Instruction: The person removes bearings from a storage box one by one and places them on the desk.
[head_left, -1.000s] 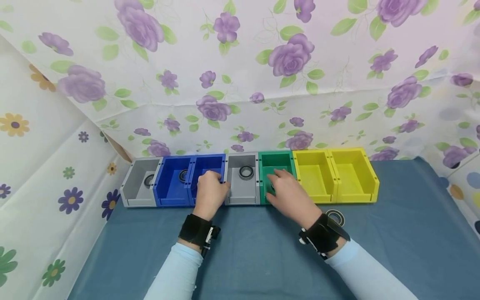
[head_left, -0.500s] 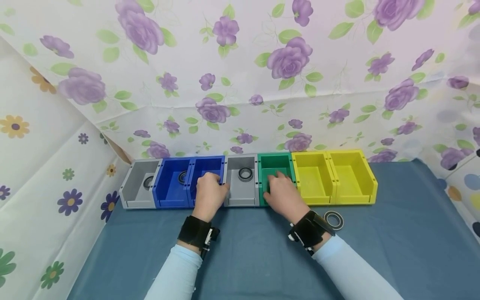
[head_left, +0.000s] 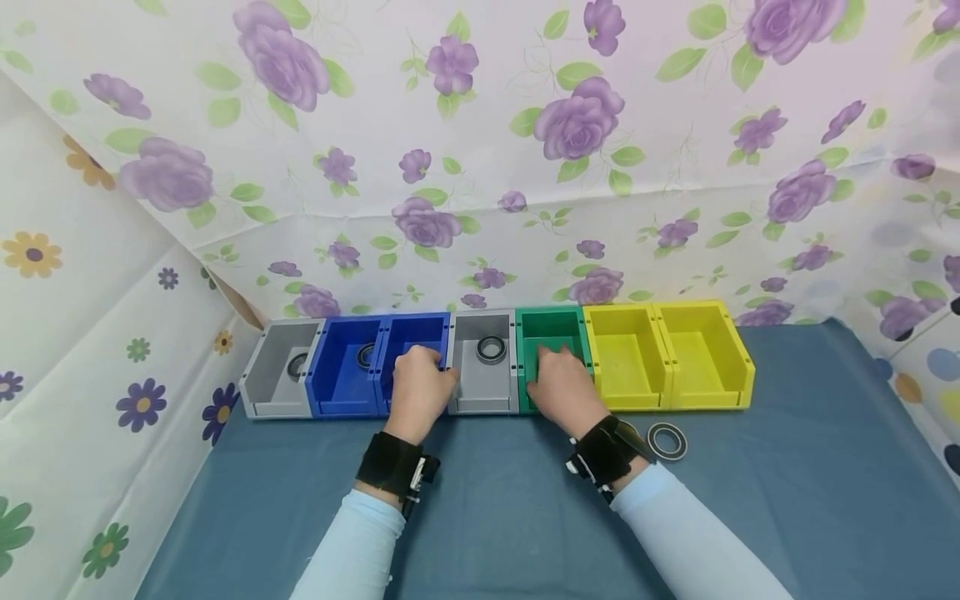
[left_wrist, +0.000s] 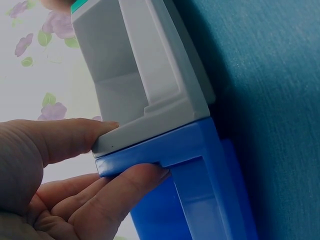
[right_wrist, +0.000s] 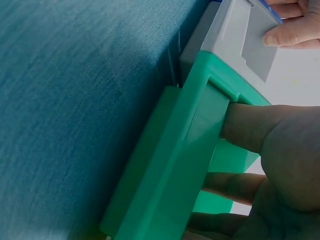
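Note:
My left hand (head_left: 422, 385) pinches the adjoining side walls of a blue bin (left_wrist: 200, 150) and the middle grey bin (head_left: 483, 392), thumb on the grey side and fingers on the blue. My right hand (head_left: 567, 390) reaches down into the green bin (head_left: 553, 321). In the right wrist view its thumb (right_wrist: 245, 125) and fingers dip behind the green front wall. The fingertips are hidden there, and I cannot tell whether they hold anything. A ball bearing (head_left: 491, 350) lies in the middle grey bin, between my hands.
Two yellow bins (head_left: 708, 354) end the row at right. Further bearings lie in the left grey bin (head_left: 258, 375) and the left blue bin (head_left: 341, 375). One bearing (head_left: 667, 442) rests on the blue cloth (head_left: 510, 517), and another peeks out beside the right wrist strap (head_left: 606, 454). A flowered sheet (head_left: 480, 167) hangs behind.
My right hand has shifted slightly left and its fingers have bent further into the green bin, covering the bearing glimpsed there. My left hand keeps its place. A second bearing now shows by the right wrist.

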